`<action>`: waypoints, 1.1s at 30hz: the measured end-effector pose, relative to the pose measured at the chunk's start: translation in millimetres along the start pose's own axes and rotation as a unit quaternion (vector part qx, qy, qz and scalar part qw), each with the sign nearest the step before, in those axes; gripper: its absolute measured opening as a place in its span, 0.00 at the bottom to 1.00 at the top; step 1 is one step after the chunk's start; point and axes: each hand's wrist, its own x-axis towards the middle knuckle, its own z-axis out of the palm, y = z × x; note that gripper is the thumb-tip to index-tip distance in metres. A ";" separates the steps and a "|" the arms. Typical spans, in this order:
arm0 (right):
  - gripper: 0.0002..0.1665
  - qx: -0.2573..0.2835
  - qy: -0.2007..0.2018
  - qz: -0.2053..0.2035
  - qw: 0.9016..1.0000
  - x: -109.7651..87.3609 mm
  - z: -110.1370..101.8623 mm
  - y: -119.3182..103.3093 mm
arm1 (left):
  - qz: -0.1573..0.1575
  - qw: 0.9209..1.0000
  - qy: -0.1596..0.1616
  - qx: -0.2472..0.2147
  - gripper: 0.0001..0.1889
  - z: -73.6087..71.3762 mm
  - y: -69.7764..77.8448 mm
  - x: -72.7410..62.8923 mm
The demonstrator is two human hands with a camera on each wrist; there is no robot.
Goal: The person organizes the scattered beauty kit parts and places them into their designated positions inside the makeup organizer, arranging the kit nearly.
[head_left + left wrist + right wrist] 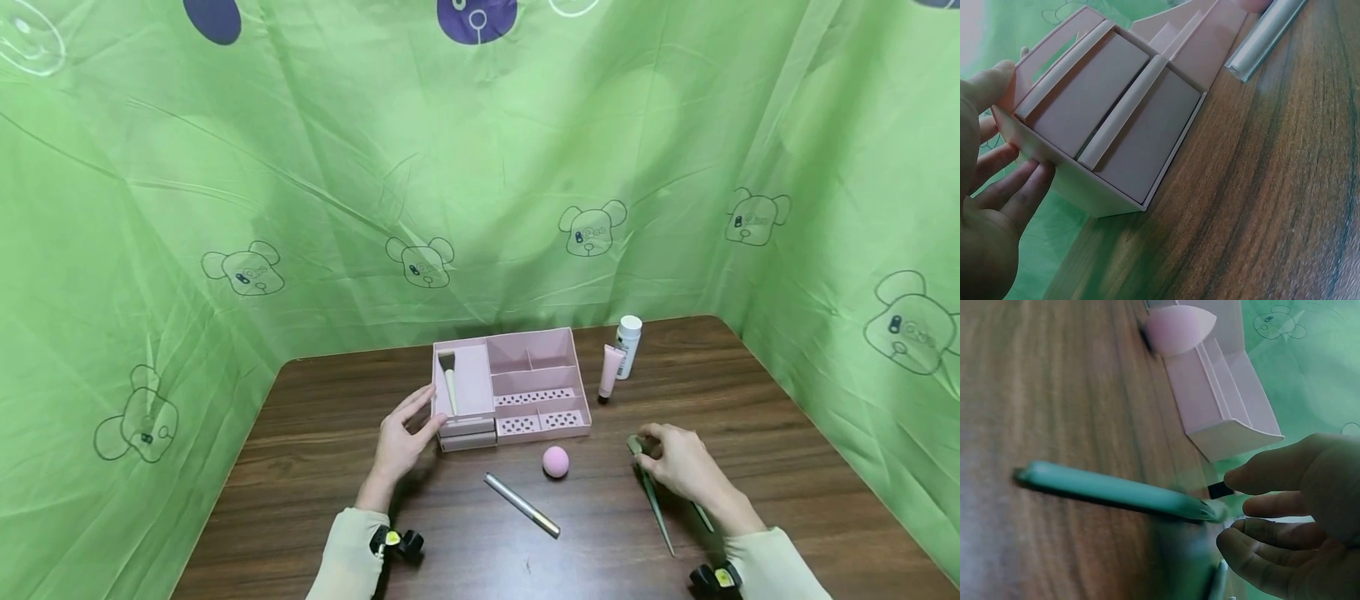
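Observation:
A pink desktop organizer [540, 379] with compartments and two small drawers stands near the table's back edge. My left hand [401, 440] holds its front left corner, thumb near the top edge and fingers against the side wall [1054, 169]. On its flat top lies a makeup brush [449, 379] with dark bristles. At the right, my right hand [682, 467] hovers low over two green makeup brushes, its thumb and fingertips right beside the head of one. One green handle [1116, 492] shows sharply in the right wrist view; nothing shows between the parted fingertips there.
A pink makeup sponge [556, 462] and a silver pen-like tube [522, 505] lie in front of the organizer. To its right stand a pink squeeze tube [611, 372] and a white bottle [628, 346]. Green cloth [480, 183] hangs behind the wooden table [315, 467].

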 end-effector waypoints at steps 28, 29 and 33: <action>0.17 -0.049 -0.008 -0.022 0.999 -6.1 11.6 -3.4 | -0.003 0.999 -0.014 -0.040 0.26 -1.9 -3.3 1.4; 0.17 -0.051 -0.007 -0.022 0.998 -6.1 11.9 -3.2 | -0.002 0.999 -0.015 -0.041 0.26 -1.7 -3.3 1.5; 0.17 -0.060 -0.007 -0.023 0.998 -6.5 13.6 -2.8 | 0.005 1.000 -0.010 -0.018 0.25 -0.9 -3.2 0.9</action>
